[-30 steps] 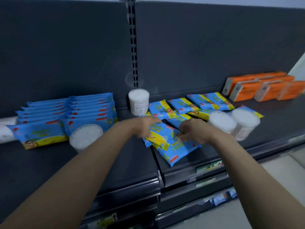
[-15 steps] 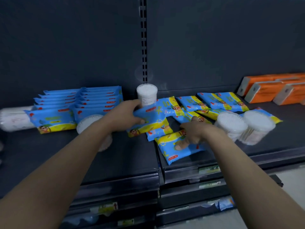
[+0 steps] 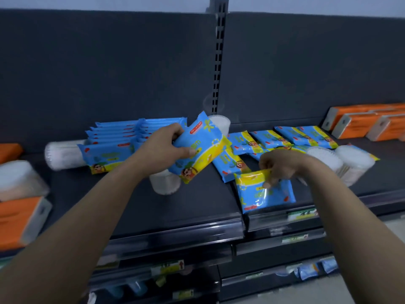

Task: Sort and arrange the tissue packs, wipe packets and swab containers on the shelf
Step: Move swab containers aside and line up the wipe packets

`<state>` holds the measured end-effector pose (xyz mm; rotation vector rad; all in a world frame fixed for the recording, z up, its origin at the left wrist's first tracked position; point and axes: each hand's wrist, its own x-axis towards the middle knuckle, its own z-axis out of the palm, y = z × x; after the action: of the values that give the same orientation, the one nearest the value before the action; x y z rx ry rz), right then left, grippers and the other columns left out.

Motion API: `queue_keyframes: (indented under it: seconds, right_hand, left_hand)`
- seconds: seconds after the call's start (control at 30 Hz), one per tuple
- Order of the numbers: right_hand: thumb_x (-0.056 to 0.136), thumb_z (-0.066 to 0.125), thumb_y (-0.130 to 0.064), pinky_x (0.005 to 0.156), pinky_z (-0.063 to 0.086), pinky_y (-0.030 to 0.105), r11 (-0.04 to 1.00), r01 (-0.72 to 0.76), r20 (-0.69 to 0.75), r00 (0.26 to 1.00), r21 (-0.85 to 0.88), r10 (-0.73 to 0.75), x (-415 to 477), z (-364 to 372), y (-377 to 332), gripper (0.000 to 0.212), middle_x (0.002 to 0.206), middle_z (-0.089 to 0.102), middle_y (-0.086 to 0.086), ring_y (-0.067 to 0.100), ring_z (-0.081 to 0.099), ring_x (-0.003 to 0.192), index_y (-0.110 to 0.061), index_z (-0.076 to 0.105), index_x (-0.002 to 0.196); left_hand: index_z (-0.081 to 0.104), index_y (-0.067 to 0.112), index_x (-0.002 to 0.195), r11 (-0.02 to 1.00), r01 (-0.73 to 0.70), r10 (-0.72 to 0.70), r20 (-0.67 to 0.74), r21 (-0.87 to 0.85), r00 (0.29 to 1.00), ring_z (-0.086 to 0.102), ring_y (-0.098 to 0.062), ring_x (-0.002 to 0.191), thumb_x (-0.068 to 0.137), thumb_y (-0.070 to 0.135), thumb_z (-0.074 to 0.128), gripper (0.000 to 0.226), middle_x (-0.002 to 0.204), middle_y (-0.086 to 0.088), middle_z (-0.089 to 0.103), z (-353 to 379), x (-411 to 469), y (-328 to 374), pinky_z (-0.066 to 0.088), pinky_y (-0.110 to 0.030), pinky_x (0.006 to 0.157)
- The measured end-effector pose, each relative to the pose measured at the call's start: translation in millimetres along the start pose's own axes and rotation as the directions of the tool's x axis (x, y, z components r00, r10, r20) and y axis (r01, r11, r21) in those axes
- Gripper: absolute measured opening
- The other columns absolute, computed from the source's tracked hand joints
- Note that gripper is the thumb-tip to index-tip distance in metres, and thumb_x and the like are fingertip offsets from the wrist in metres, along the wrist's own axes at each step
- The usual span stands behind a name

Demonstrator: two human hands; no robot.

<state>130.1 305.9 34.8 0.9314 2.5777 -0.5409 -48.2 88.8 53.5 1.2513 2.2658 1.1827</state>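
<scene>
The dark shelf (image 3: 192, 207) is spanning the whole width, with a slotted upright (image 3: 217, 62) dividing its back panel. Orange tissue packs (image 3: 359, 126) are lying in a row at the far right against the back, and more orange packs (image 3: 15, 218) are sitting blurred at the left edge, one with a pale bundle on top. A neat stack of blue wipe packets (image 3: 122, 137) is resting left of centre, its front packet showing a yellow strip; a swab container (image 3: 63, 155) is lying on its side just left of that stack, touching it. Loose blue-and-yellow wipe packets (image 3: 304, 137) are spreading flat across the right section, some overlapping. Two swab containers (image 3: 341, 163) are lying tipped side by side at the right, just beyond the right forearm. One upright swab container (image 3: 221, 123) is standing at the back by the upright post, and another (image 3: 164, 183) is lying below the left hand, partly hidden. The left hand (image 3: 168, 145) is closing around a wipe packet (image 3: 197, 150), thumb on the front face, fingers wrapped behind, holding it tilted and lifted off the shelf. The right hand (image 3: 278, 165) is pinching the yellow top edge of a second wipe packet (image 3: 263, 191) between thumb and fingertips; that packet's lower end is lying near the shelf's front lip.
</scene>
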Motion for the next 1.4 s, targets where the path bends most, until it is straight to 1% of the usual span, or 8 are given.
queue_keyframes:
  seconds: [0.1, 0.27, 0.4, 0.6, 0.77, 0.9, 1.07, 1.4]
  right_hand:
    - [0.072, 0.080, -0.019, 0.077, 0.046, 0.031, 0.993, 0.055, -0.045, 0.998, 0.108, -0.050, -13, -7, -15, 0.024, 0.086, 0.066, 0.004, 0.019, 0.059, 0.083, -0.021, 0.067, 0.091]
    - [0.078, 0.072, -0.018, 0.066, 0.039, 0.028, 0.899, 0.221, -0.288, 0.951, 0.378, -0.112, -24, -15, -66, 0.008, 0.067, 0.058, 0.002, 0.014, 0.050, 0.065, -0.012, 0.067, 0.079]
    - [0.078, 0.071, -0.008, 0.055, 0.040, 0.023, 0.657, 0.320, -0.382, 0.923, 0.683, -0.053, -19, -4, -123, 0.017, 0.056, 0.055, -0.002, 0.012, 0.047, 0.052, -0.014, 0.059, 0.068]
    - [0.080, 0.054, 0.017, 0.064, 0.058, 0.044, 0.094, 0.437, -0.434, 0.900, 0.895, -0.049, -7, 16, -207, 0.040, 0.089, 0.063, 0.009, 0.024, 0.067, 0.069, -0.011, 0.044, 0.106]
    - [0.078, 0.051, 0.015, 0.060, 0.053, 0.040, -0.064, 0.456, -0.459, 0.887, 0.888, -0.040, 9, 17, -247, 0.040, 0.094, 0.064, 0.008, 0.032, 0.064, 0.083, -0.019, 0.050, 0.099]
    - [0.080, 0.064, -0.003, 0.063, 0.055, 0.039, 0.031, 0.466, -0.466, 0.885, 0.884, 0.014, 24, 15, -259, 0.013, 0.086, 0.069, 0.007, 0.027, 0.067, 0.073, -0.014, 0.061, 0.087]
    - [0.074, 0.066, 0.007, 0.059, 0.055, 0.033, 0.052, 0.462, -0.464, 0.884, 0.885, 0.046, 44, -1, -252, 0.031, 0.079, 0.062, 0.004, 0.019, 0.064, 0.062, -0.019, 0.053, 0.086]
    - [0.072, 0.071, 0.006, 0.056, 0.053, 0.031, 0.166, 0.374, -0.348, 0.923, 0.913, -0.167, 75, -11, -219, 0.033, 0.066, 0.065, 0.003, 0.017, 0.063, 0.056, -0.017, 0.047, 0.070]
  left_hand:
    - [0.050, 0.018, 0.075, 1.000, 0.017, -0.018, -0.027, -0.022, 0.999, 0.058, -0.013, 0.074, 0.077, 0.019, 0.074, 0.024, 0.086, -0.003, 0.064, -26, -13, -11, 0.047, -0.027, 0.063]
    - [0.055, 0.007, 0.093, 0.994, 0.075, -0.081, -0.071, -0.084, 0.994, 0.065, -0.024, 0.084, 0.078, 0.017, 0.073, 0.026, 0.099, -0.013, 0.067, -67, -30, -38, 0.051, -0.036, 0.064]
    - [0.058, 0.006, 0.098, 0.992, 0.080, -0.093, -0.127, -0.102, 0.988, 0.061, -0.010, 0.073, 0.078, 0.013, 0.073, 0.025, 0.090, -0.004, 0.067, -101, -47, -58, 0.049, -0.020, 0.058]
    - [0.057, 0.012, 0.085, 0.987, 0.140, -0.155, -0.218, -0.080, 0.964, 0.062, -0.018, 0.071, 0.076, 0.015, 0.075, 0.020, 0.080, -0.002, 0.064, -155, -65, -105, 0.052, -0.038, 0.069]
    - [0.056, 0.008, 0.084, 0.986, 0.157, -0.141, -0.224, 0.052, 0.964, 0.060, -0.021, 0.072, 0.075, 0.013, 0.076, 0.023, 0.084, -0.010, 0.064, -169, -69, -125, 0.051, -0.039, 0.070]
    - [0.055, 0.014, 0.079, 0.966, 0.173, -0.143, -0.160, 0.193, 0.977, 0.060, -0.024, 0.077, 0.072, 0.016, 0.077, 0.023, 0.085, -0.007, 0.063, -167, -58, -136, 0.049, -0.040, 0.073]
    - [0.064, 0.008, 0.098, 0.886, 0.136, -0.148, -0.007, 0.443, 0.989, 0.058, -0.023, 0.089, 0.074, 0.008, 0.067, 0.024, 0.095, -0.007, 0.062, -148, -37, -139, 0.046, -0.034, 0.077]
    - [0.060, 0.019, 0.104, 0.742, 0.143, -0.104, -0.098, 0.655, 0.990, 0.055, -0.023, 0.099, 0.077, 0.032, 0.070, 0.032, 0.105, -0.001, 0.060, -112, -1, -142, 0.042, -0.034, 0.080]
